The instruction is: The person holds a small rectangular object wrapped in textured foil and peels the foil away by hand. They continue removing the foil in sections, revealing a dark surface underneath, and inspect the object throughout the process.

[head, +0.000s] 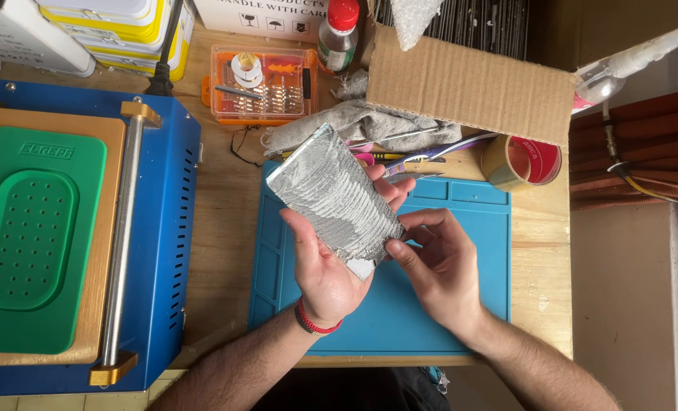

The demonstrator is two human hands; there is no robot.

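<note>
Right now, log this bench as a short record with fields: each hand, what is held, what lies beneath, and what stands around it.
Left hand: left hand cradles the flat grey panel from below, tilted.
Right hand: right hand, fingertips pinching the panel's lower right edge.
Panel surface: streaked with grey residue.
Beneath: blue work mat on a wooden table.
Left of mat: blue machine with a green pad.
Behind: orange bit case, grey cloth, tape roll, cardboard box.
</note>
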